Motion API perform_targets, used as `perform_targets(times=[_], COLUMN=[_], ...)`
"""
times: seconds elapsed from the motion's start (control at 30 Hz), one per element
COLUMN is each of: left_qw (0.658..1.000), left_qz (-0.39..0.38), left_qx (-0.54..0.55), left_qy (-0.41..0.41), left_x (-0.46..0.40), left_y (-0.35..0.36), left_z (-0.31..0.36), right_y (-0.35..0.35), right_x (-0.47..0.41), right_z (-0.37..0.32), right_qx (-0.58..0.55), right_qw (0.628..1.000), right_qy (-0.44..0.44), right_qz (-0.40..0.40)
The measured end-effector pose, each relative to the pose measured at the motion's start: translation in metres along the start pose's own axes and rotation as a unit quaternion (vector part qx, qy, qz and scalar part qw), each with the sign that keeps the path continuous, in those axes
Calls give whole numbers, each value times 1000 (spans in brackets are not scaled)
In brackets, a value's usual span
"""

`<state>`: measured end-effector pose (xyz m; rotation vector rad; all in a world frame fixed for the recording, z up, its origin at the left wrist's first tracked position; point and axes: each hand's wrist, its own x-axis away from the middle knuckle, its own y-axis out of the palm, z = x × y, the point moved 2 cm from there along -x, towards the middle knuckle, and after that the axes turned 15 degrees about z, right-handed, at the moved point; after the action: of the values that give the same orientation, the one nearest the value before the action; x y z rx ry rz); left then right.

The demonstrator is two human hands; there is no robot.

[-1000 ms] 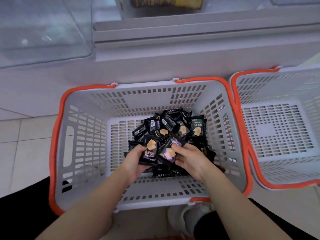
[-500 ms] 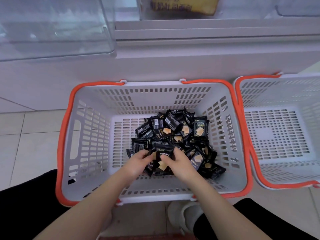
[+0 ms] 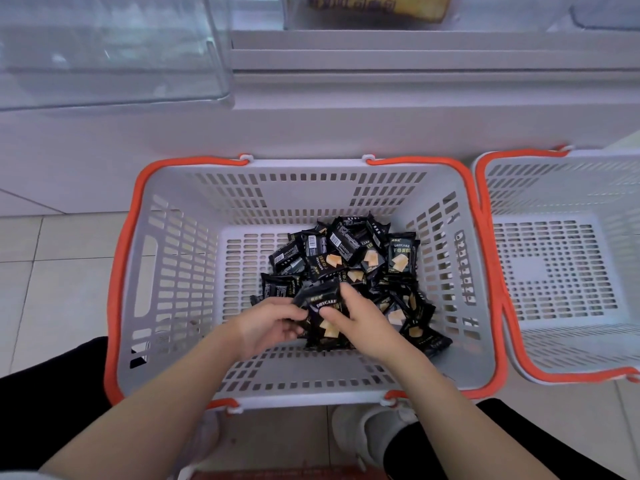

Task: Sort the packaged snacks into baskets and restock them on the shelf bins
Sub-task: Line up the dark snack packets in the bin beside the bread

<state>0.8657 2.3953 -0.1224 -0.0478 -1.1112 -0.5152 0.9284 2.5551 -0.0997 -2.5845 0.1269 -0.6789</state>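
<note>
Snack packets (image 3: 349, 268), black wrappers printed "DRYCAKE" with Chinese characters, lie heaped in the grey, orange-rimmed basket (image 3: 173, 271) on the floor. Both hands curl round one packet (image 3: 323, 306): left hand (image 3: 270, 323) grips its edge, right hand (image 3: 360, 323) its face.

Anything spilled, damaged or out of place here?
Nothing stands out. The black snack packets all lie inside the left basket; both hands hold one packet. The right basket holds nothing.

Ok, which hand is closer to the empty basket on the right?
Right. The right hand lies nearer the empty basket; the left hand is farther, both inside the other basket.
</note>
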Motion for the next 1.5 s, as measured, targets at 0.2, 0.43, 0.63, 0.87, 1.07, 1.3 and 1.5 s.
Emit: perform_targets(times=[0.2,0.43,0.63,0.87,1.07,1.3,1.5], left_qw=[986,986,941,957,959,962,966], left_qz=[122,152,200,214,207,226,235], left_qx=[109,-12,-262,-198,-193,-152,-112], left_qy=[22,63,72,-10,20,10,15], left_x=[-10,-24,-38,-46,-45,-50,-47], left_y=[25,38,14,3,3,7,15], left_z=[-14,-14,-14,-19,-19,-18,-17], right_y=[12,6,-59,-65,-50,-36,16], right_x=[-6,-20,-51,-70,-74,-32,-4], right_z=[7,19,49,71,81,49,21], right_qx=[-150,-156,62,228,134,-87,-162], right_qw=[967,947,917,905,908,940,950], right_qy=[175,278,231,247,295,213,228], right_qz=[111,25,319,259,265,251,142])
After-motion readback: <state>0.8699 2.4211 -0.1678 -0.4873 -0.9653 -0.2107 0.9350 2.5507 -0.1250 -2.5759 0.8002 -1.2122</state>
